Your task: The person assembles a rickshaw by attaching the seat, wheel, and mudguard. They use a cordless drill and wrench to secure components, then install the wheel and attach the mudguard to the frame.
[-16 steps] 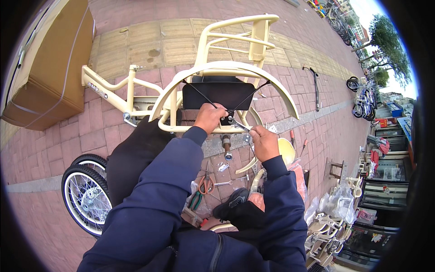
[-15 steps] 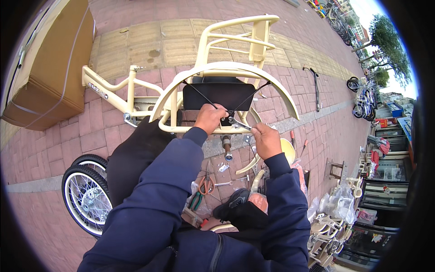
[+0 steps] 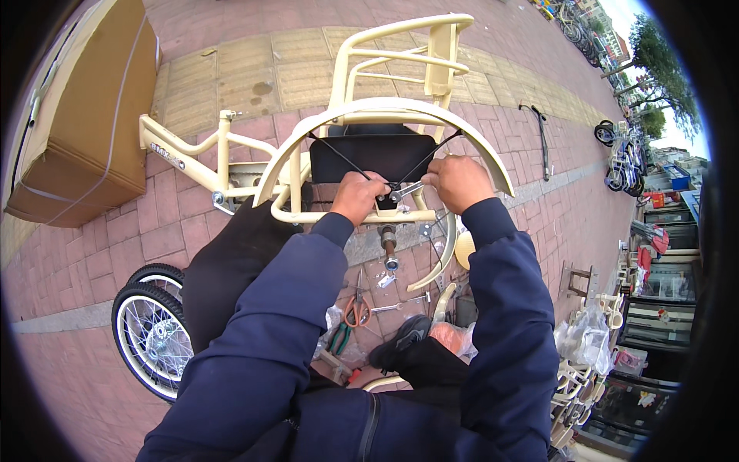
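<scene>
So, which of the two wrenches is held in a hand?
The wrench in the right hand; the other wrench lies on the pavement, beside the orange-handled scissors.

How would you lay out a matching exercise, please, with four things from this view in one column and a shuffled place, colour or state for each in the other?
Things:
1. left hand
2. wrench
3. cardboard box
4. scissors

Places, colours or states:
A. held in the right hand
B. orange-handled
C. close to the wrench's working end
D. brown, at the far left of the view

Pairs: 1-C, 2-A, 3-D, 4-B
</scene>
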The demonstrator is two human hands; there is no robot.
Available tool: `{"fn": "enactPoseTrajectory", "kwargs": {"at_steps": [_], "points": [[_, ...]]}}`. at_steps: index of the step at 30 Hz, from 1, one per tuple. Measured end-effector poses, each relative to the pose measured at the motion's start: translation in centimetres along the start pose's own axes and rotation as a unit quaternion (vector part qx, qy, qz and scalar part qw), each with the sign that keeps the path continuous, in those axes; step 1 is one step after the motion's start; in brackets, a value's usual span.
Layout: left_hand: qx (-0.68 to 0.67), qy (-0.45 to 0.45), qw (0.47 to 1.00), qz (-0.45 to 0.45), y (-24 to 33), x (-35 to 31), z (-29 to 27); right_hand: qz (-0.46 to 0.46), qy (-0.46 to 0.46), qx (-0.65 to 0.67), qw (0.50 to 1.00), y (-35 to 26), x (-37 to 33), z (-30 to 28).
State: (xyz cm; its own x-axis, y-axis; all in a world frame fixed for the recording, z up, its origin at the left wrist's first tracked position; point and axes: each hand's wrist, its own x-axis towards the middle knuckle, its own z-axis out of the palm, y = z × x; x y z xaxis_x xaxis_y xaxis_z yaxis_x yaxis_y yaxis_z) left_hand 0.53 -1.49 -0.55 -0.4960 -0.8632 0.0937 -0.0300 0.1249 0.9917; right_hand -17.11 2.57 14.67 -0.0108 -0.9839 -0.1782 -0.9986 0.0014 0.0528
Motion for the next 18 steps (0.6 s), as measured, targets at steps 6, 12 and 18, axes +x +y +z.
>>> {"fn": "enactPoseTrajectory", "kwargs": {"at_steps": [6, 12, 18], "points": [[0.072, 0.018, 0.991, 0.108, -0.6, 0.2, 0.1, 0.202, 0.005, 0.316, 0.927, -2.7, -7.8, 8.2], [-0.015, 0.000, 1.000, -0.020, 0.0, 0.2, 0.1, 0.229, 0.105, 0.574, 0.779, -7.0, -9.1, 14.1], [-0.115, 0.017, 0.989, -0.089, 0.7, 0.1, 0.0, 0.203, 0.110, 0.470, 0.852, -3.0, -10.6, 10.4]]}}
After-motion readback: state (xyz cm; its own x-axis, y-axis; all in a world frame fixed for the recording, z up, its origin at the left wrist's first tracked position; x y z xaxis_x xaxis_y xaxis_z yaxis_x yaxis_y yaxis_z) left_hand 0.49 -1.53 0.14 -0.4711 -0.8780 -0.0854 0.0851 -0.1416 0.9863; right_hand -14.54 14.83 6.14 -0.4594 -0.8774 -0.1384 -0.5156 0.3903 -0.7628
